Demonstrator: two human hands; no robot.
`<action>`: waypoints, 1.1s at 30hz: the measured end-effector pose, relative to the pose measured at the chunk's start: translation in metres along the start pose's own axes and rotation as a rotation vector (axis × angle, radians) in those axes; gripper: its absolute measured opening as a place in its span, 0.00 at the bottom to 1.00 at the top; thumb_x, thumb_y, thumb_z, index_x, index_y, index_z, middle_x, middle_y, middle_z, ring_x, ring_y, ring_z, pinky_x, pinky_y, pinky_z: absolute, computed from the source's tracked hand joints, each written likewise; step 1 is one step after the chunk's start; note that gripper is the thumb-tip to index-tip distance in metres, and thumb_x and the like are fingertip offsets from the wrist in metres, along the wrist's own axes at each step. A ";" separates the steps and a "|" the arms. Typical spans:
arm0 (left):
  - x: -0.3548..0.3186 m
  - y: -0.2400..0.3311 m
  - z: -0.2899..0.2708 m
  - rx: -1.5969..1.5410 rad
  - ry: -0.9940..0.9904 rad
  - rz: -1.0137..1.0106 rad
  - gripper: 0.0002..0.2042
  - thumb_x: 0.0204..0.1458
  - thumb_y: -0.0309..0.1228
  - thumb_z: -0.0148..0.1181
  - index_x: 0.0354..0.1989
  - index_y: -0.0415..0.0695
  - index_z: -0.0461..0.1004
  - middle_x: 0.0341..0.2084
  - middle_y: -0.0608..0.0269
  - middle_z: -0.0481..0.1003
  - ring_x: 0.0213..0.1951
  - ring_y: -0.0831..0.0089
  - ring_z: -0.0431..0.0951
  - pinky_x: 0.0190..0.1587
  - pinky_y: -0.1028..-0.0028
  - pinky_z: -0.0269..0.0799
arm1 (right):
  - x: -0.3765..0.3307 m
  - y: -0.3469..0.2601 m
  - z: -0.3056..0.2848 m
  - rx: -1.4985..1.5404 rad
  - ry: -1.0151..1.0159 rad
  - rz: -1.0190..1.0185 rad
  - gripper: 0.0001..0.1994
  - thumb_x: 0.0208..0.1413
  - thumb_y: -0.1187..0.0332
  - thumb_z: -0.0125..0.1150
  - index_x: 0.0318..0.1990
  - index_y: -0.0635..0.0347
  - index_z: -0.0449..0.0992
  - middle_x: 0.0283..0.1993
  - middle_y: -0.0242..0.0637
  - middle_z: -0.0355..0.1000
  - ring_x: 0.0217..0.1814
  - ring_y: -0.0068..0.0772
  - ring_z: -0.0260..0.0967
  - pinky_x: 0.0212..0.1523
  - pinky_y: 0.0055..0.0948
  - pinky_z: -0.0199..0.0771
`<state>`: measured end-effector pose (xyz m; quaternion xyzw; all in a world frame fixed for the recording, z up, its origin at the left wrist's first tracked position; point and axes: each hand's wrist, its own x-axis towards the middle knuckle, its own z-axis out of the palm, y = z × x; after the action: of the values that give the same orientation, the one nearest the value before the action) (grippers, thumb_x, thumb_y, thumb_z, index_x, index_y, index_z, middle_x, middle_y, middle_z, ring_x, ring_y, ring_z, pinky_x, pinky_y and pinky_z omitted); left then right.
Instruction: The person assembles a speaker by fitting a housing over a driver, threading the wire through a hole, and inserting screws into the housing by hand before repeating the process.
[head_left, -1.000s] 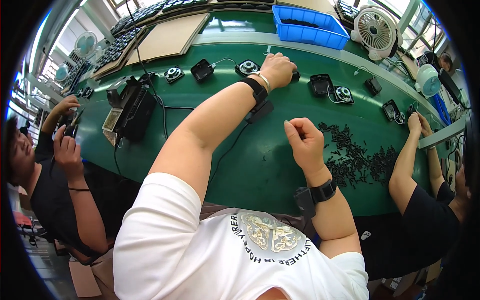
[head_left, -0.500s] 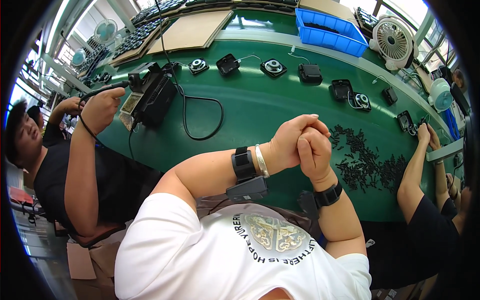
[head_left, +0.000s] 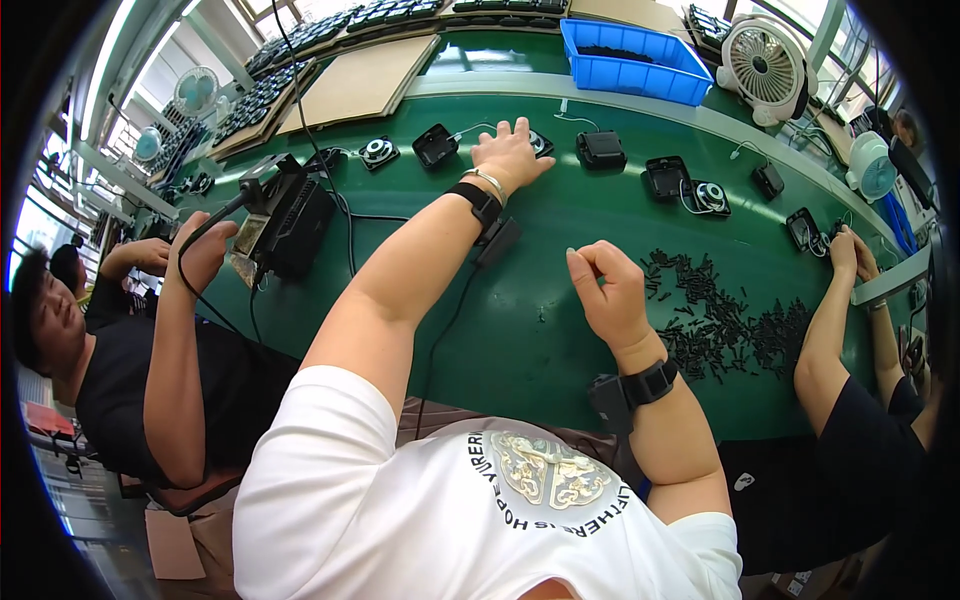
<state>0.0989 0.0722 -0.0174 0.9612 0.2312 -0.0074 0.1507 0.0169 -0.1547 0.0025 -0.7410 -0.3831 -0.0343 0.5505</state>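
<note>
Fingers [head_left: 521, 133] of our left hand [head_left: 508, 160] are sitting apart over a speaker [head_left: 542, 144] on the tabletop [head_left: 520, 310], likely reaching and needing to bend, while our right hand [head_left: 614, 302] is resting curled.

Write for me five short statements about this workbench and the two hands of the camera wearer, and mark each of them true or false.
1. The left hand has its fingers spread and partly hides a speaker. True.
2. The right hand lies flat on top of the pile of small black pieces. False: the right hand has curled fingers and is to the left of the pile.
3. The blue bin contains small dark pieces. True.
4. Only the right wrist wears a black strap. False: the left wrist wears one too.
5. The surface of the bench is green. True.
</note>
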 end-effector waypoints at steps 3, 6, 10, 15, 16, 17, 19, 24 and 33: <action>0.016 -0.003 0.009 0.020 -0.060 -0.019 0.43 0.49 0.59 0.61 0.64 0.36 0.61 0.61 0.44 0.67 0.59 0.43 0.69 0.59 0.59 0.68 | 0.001 -0.004 0.001 -0.021 -0.012 0.003 0.10 0.61 0.72 0.61 0.28 0.65 0.72 0.22 0.32 0.63 0.23 0.23 0.58 0.26 0.24 0.60; 0.034 -0.012 0.021 0.070 -0.068 0.025 0.44 0.47 0.59 0.63 0.64 0.35 0.62 0.55 0.45 0.73 0.58 0.47 0.72 0.59 0.62 0.69 | 0.004 -0.004 0.002 0.005 0.016 0.001 0.09 0.58 0.72 0.62 0.26 0.63 0.72 0.21 0.34 0.64 0.21 0.29 0.60 0.24 0.27 0.60; 0.041 -0.023 0.011 0.060 -0.122 0.098 0.44 0.41 0.58 0.68 0.60 0.35 0.66 0.48 0.45 0.77 0.54 0.51 0.75 0.57 0.63 0.71 | 0.004 -0.007 0.000 0.011 0.043 -0.006 0.09 0.57 0.73 0.63 0.25 0.63 0.72 0.20 0.35 0.65 0.20 0.31 0.60 0.22 0.28 0.60; 0.010 -0.060 -0.004 -0.087 -0.094 0.274 0.46 0.40 0.57 0.69 0.62 0.33 0.64 0.49 0.45 0.77 0.53 0.53 0.76 0.57 0.65 0.70 | 0.004 -0.011 -0.006 0.029 0.050 0.039 0.09 0.61 0.72 0.61 0.28 0.65 0.72 0.22 0.31 0.64 0.24 0.22 0.59 0.27 0.22 0.61; -0.007 -0.067 -0.010 -0.224 -0.114 0.339 0.45 0.40 0.54 0.71 0.62 0.34 0.64 0.49 0.46 0.77 0.53 0.53 0.76 0.57 0.65 0.70 | 0.003 -0.011 -0.006 0.032 0.048 0.043 0.09 0.61 0.72 0.61 0.28 0.65 0.72 0.22 0.31 0.64 0.24 0.22 0.59 0.27 0.22 0.61; -0.024 -0.072 -0.015 -0.363 -0.132 0.404 0.45 0.39 0.51 0.73 0.62 0.34 0.64 0.49 0.47 0.77 0.52 0.52 0.76 0.57 0.65 0.70 | 0.003 -0.010 -0.007 0.035 0.057 0.046 0.09 0.61 0.72 0.61 0.28 0.65 0.72 0.22 0.30 0.64 0.24 0.21 0.59 0.27 0.22 0.61; -0.065 -0.078 -0.025 -0.411 -0.169 0.432 0.44 0.38 0.48 0.74 0.63 0.35 0.63 0.49 0.48 0.77 0.52 0.53 0.76 0.57 0.65 0.70 | 0.002 -0.008 -0.007 0.044 0.070 0.049 0.10 0.61 0.72 0.61 0.28 0.66 0.72 0.23 0.29 0.64 0.24 0.19 0.59 0.27 0.21 0.60; -0.151 -0.085 -0.031 -0.356 -0.216 0.533 0.44 0.37 0.42 0.76 0.64 0.37 0.62 0.49 0.52 0.76 0.52 0.55 0.74 0.56 0.64 0.69 | -0.002 0.000 -0.004 0.040 0.045 0.078 0.10 0.62 0.71 0.61 0.29 0.65 0.72 0.23 0.27 0.64 0.25 0.17 0.57 0.27 0.20 0.60; -0.208 -0.092 -0.031 -0.268 -0.016 0.824 0.39 0.41 0.41 0.73 0.64 0.45 0.64 0.49 0.54 0.76 0.47 0.54 0.75 0.53 0.61 0.71 | -0.004 -0.007 -0.003 0.004 -0.159 0.111 0.11 0.56 0.67 0.67 0.38 0.64 0.74 0.32 0.31 0.69 0.33 0.24 0.63 0.36 0.23 0.66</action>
<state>-0.1298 0.0676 0.0030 0.9449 -0.1743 0.0760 0.2664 0.0110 -0.1589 0.0077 -0.7602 -0.3842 0.0561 0.5209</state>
